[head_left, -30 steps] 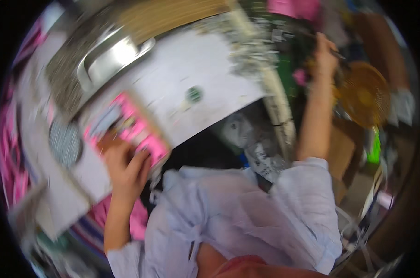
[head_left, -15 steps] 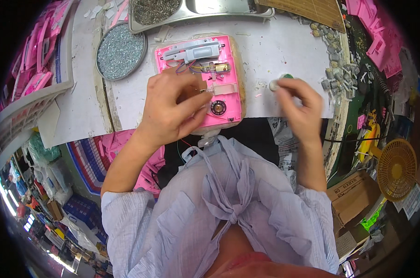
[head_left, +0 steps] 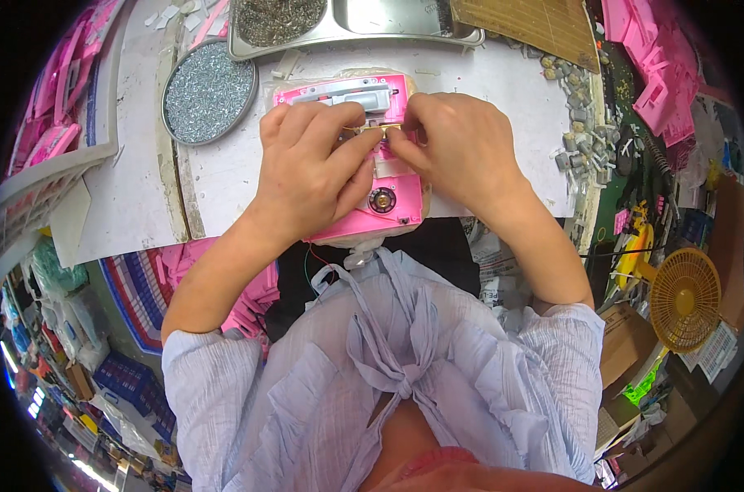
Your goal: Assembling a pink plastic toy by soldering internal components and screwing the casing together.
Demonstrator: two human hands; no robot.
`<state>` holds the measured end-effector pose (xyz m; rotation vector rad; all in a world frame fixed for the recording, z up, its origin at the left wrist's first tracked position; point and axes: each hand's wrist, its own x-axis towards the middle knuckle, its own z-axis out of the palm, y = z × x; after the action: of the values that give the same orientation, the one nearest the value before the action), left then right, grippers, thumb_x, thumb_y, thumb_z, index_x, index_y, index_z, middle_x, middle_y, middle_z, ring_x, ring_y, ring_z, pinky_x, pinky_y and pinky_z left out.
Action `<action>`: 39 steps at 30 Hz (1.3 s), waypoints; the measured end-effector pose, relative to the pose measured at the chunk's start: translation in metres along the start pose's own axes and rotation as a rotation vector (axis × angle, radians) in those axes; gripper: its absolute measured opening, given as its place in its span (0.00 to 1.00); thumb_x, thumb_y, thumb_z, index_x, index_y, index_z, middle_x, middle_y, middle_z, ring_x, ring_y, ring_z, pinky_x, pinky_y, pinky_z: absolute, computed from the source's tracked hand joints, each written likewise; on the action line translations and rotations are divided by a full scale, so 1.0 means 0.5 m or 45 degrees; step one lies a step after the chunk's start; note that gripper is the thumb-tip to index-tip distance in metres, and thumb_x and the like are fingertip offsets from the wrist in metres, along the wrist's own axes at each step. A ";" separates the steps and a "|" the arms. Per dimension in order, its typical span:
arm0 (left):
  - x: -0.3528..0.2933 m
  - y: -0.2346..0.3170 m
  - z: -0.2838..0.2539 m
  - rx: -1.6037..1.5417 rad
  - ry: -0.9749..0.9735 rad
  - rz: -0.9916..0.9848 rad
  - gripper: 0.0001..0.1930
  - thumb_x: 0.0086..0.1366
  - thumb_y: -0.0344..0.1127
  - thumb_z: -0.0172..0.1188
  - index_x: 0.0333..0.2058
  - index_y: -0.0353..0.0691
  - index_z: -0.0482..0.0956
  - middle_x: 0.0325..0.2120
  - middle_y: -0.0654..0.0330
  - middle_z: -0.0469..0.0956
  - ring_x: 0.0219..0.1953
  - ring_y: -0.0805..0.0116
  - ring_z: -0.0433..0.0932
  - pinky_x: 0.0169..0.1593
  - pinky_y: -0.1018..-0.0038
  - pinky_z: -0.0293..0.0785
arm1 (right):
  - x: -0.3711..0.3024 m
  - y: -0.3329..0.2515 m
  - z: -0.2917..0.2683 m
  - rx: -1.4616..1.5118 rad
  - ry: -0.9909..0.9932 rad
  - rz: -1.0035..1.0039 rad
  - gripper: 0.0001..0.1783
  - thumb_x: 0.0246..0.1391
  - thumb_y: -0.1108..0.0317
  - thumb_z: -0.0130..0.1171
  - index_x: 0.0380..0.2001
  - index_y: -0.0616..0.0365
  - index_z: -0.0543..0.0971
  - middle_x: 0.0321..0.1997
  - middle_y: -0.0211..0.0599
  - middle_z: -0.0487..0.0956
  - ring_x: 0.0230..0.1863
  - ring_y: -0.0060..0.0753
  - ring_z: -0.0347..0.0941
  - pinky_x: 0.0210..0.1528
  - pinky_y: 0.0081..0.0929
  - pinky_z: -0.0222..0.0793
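Observation:
Both hands meet over an open pink plastic casing (head_left: 351, 225) on the table in front of me. My left hand (head_left: 310, 168) comes in from the left, thumb and forefinger closed together beside a small brass-coloured motor (head_left: 380, 129). From the other side my right hand (head_left: 462, 148) bends its fingers down to the motor's right end, thumb and forefinger closed. What either pinch holds is too small to tell. A thin yellow wire (head_left: 351, 129) shows near the left fingers. A grey plastic part (head_left: 370, 100) lies above them, and a round black speaker (head_left: 382, 200) sits below.
A round tray of small screws (head_left: 210, 92) stands left of the casing. Behind it is a metal tray (head_left: 372, 37). Several small grey parts (head_left: 581, 143) lie along the right edge, near a brown cardboard sheet (head_left: 528, 29). A yellow fan (head_left: 682, 299) stands at right.
My right hand has moved left from beside a small white-and-green thing to the motor in the casing. My left hand has shifted slightly up toward the motor.

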<state>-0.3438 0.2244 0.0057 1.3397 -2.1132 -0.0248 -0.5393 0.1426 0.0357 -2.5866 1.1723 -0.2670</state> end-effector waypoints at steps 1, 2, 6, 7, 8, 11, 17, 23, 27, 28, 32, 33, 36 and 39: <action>0.004 0.001 0.002 0.021 -0.010 0.006 0.18 0.49 0.34 0.69 0.43 0.47 0.86 0.44 0.65 0.77 0.44 0.64 0.74 0.53 0.62 0.61 | 0.005 -0.005 -0.006 -0.069 -0.030 -0.038 0.10 0.46 0.61 0.67 0.21 0.56 0.83 0.24 0.40 0.82 0.29 0.45 0.82 0.30 0.40 0.78; 0.006 0.000 0.006 0.030 -0.007 0.010 0.18 0.49 0.34 0.69 0.43 0.47 0.86 0.44 0.65 0.77 0.44 0.64 0.74 0.53 0.62 0.61 | 0.010 -0.010 -0.011 -0.114 -0.043 -0.088 0.09 0.46 0.62 0.67 0.20 0.56 0.83 0.23 0.40 0.82 0.29 0.45 0.83 0.30 0.40 0.79; 0.003 -0.003 0.015 0.071 -0.023 0.030 0.16 0.52 0.37 0.67 0.42 0.46 0.86 0.45 0.66 0.77 0.45 0.65 0.73 0.57 0.61 0.59 | 0.017 -0.036 -0.016 -0.298 -0.115 -0.212 0.06 0.44 0.66 0.67 0.20 0.55 0.84 0.24 0.41 0.83 0.30 0.44 0.84 0.30 0.38 0.80; 0.002 -0.004 0.015 0.080 -0.035 0.036 0.15 0.53 0.38 0.66 0.41 0.46 0.86 0.45 0.67 0.77 0.46 0.66 0.73 0.58 0.61 0.58 | 0.016 -0.040 -0.016 -0.345 -0.138 -0.222 0.05 0.44 0.66 0.66 0.21 0.55 0.85 0.24 0.40 0.83 0.30 0.44 0.84 0.30 0.38 0.81; 0.001 -0.004 0.015 0.081 -0.031 0.040 0.15 0.53 0.38 0.66 0.41 0.46 0.86 0.45 0.67 0.77 0.46 0.66 0.73 0.58 0.61 0.58 | 0.014 -0.042 -0.017 -0.352 -0.140 -0.231 0.05 0.44 0.67 0.66 0.20 0.54 0.85 0.25 0.40 0.83 0.30 0.43 0.84 0.30 0.37 0.81; 0.000 -0.004 0.015 0.074 -0.017 0.047 0.16 0.52 0.37 0.67 0.41 0.46 0.86 0.45 0.66 0.77 0.46 0.64 0.73 0.57 0.60 0.58 | 0.013 -0.043 -0.017 -0.342 -0.146 -0.213 0.06 0.45 0.66 0.67 0.20 0.54 0.85 0.25 0.42 0.84 0.31 0.44 0.84 0.31 0.38 0.81; -0.002 -0.003 0.016 0.041 -0.002 0.058 0.17 0.50 0.36 0.68 0.41 0.45 0.87 0.42 0.64 0.77 0.45 0.61 0.74 0.56 0.59 0.59 | 0.040 0.025 -0.014 0.142 -0.311 0.107 0.15 0.47 0.59 0.66 0.23 0.61 0.83 0.23 0.48 0.82 0.28 0.49 0.82 0.33 0.43 0.76; -0.003 -0.005 0.020 0.027 -0.019 0.047 0.17 0.51 0.35 0.68 0.42 0.45 0.87 0.42 0.65 0.78 0.46 0.62 0.74 0.56 0.60 0.59 | 0.058 -0.028 -0.028 -0.387 -0.361 -0.114 0.14 0.51 0.58 0.66 0.26 0.60 0.87 0.29 0.50 0.85 0.34 0.50 0.84 0.37 0.45 0.79; -0.006 -0.007 0.021 0.014 0.004 0.046 0.16 0.52 0.34 0.68 0.42 0.45 0.87 0.42 0.65 0.78 0.46 0.62 0.74 0.57 0.60 0.60 | 0.072 0.057 -0.062 0.585 -0.593 0.378 0.16 0.57 0.56 0.66 0.31 0.61 0.86 0.24 0.35 0.83 0.24 0.27 0.79 0.27 0.25 0.74; -0.007 -0.006 0.020 0.005 0.000 0.046 0.16 0.52 0.34 0.68 0.42 0.44 0.86 0.42 0.64 0.78 0.46 0.62 0.74 0.57 0.60 0.60 | 0.059 0.067 -0.073 0.895 -0.656 0.475 0.16 0.61 0.56 0.67 0.33 0.61 0.85 0.24 0.27 0.82 0.25 0.14 0.76 0.26 0.16 0.71; -0.004 -0.006 0.022 -0.029 0.000 0.042 0.17 0.52 0.34 0.68 0.42 0.44 0.86 0.43 0.65 0.78 0.46 0.62 0.74 0.57 0.59 0.60 | 0.026 0.083 -0.019 1.108 -0.615 0.592 0.12 0.60 0.62 0.69 0.35 0.62 0.85 0.26 0.28 0.83 0.25 0.15 0.76 0.26 0.15 0.71; -0.006 -0.006 0.021 -0.028 0.003 0.039 0.17 0.52 0.34 0.68 0.42 0.44 0.86 0.43 0.65 0.78 0.46 0.62 0.74 0.58 0.59 0.60 | 0.026 0.079 -0.016 1.116 -0.604 0.608 0.12 0.60 0.62 0.69 0.35 0.62 0.84 0.25 0.28 0.82 0.24 0.15 0.76 0.26 0.15 0.71; -0.009 -0.008 0.022 -0.026 0.006 0.035 0.17 0.52 0.34 0.68 0.42 0.44 0.86 0.43 0.64 0.78 0.46 0.62 0.74 0.57 0.59 0.60 | 0.025 0.068 -0.013 1.115 -0.564 0.643 0.13 0.60 0.62 0.69 0.33 0.62 0.84 0.24 0.28 0.82 0.24 0.15 0.75 0.26 0.16 0.71; -0.007 -0.008 0.020 -0.021 0.001 0.036 0.17 0.52 0.34 0.68 0.43 0.44 0.86 0.43 0.64 0.78 0.45 0.62 0.74 0.57 0.60 0.60 | 0.023 0.054 -0.010 0.973 -0.497 0.601 0.12 0.60 0.64 0.68 0.31 0.64 0.83 0.22 0.28 0.81 0.23 0.16 0.75 0.25 0.18 0.70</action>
<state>-0.3445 0.2222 -0.0055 1.3000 -2.1268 -0.0302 -0.5522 0.1162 0.0321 -1.5695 1.1849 -0.0715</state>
